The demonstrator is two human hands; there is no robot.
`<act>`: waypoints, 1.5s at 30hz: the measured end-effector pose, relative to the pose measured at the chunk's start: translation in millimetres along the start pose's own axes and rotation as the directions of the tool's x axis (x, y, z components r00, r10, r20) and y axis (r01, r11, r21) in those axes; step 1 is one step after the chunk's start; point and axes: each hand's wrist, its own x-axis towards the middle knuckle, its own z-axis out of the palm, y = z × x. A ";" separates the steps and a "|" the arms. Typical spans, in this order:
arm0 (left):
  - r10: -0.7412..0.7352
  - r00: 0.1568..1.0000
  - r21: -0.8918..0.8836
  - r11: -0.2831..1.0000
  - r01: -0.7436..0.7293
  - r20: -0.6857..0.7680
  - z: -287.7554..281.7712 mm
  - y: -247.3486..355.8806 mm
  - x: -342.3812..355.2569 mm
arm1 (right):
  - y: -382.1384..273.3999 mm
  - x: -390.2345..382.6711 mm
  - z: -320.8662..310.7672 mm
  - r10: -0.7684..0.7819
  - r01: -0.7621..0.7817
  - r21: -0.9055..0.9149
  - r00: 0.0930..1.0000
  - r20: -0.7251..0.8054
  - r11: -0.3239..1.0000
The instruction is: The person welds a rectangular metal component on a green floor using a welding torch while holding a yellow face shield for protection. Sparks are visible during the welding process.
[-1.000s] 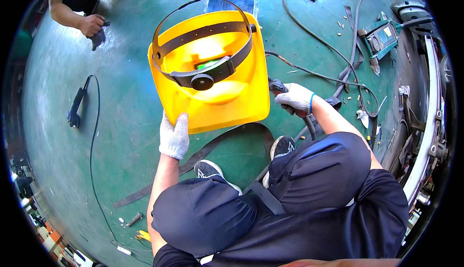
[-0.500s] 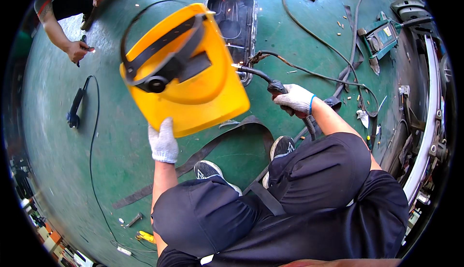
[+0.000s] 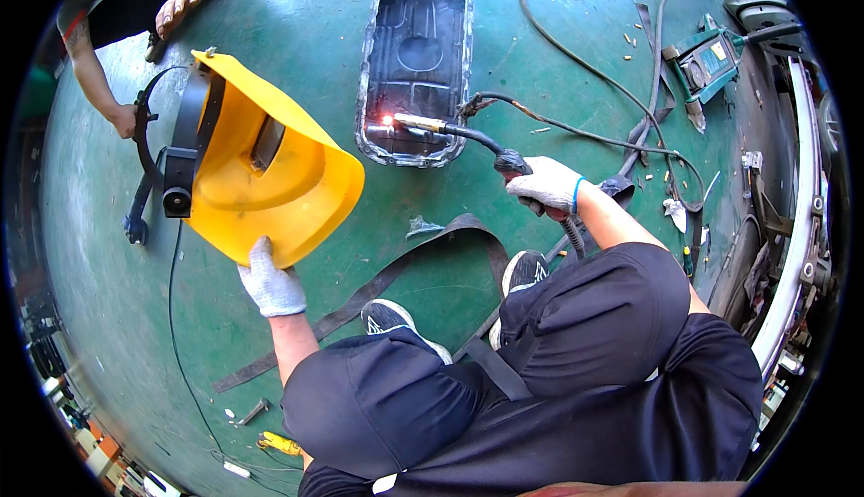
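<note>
My left hand (image 3: 272, 283), in a white knit glove, grips the bottom edge of a yellow welding mask (image 3: 301, 187). The mask is tilted, with its hollow inside and black headband showing. Gloved as well, my right hand (image 3: 544, 184) is wrapped round the handle of a welding torch (image 3: 481, 140). The torch's nozzle points left over the near end of a dark metal oil pan (image 3: 418, 92) on the floor. A red-orange glowing spot (image 3: 388, 120) shows just off the nozzle tip, inside the pan.
A clamp cable (image 3: 576, 140) meets the pan's right rim. A green power tool (image 3: 706, 65) lies at the right, beside bent hoses. A black strap (image 3: 360, 299) crosses the floor before my shoes. At the upper left, a co-worker's arm (image 3: 101, 92) reaches down behind the mask.
My left hand has swung the mask left and turned it, uncovering the pan. The torch has shifted slightly left, and a glowing spot now shows at its tip.
</note>
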 end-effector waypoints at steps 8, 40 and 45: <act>-0.003 0.983 0.245 0.969 -0.043 0.185 8.4 -31.2 -1.7 | -1.7 -1.0 3.1 0.010 -0.011 -0.023 1.000 -0.020 1.000; 0.023 0.998 0.192 0.981 -0.035 0.065 2.7 -25.0 0.5 | 1.2 0.1 6.9 0.010 -0.010 0.003 1.000 -0.013 1.000; -0.093 0.971 0.307 0.951 0.022 0.220 19.3 -35.7 -12.1 | -0.5 -0.4 7.5 0.010 -0.010 0.012 1.000 -0.013 1.000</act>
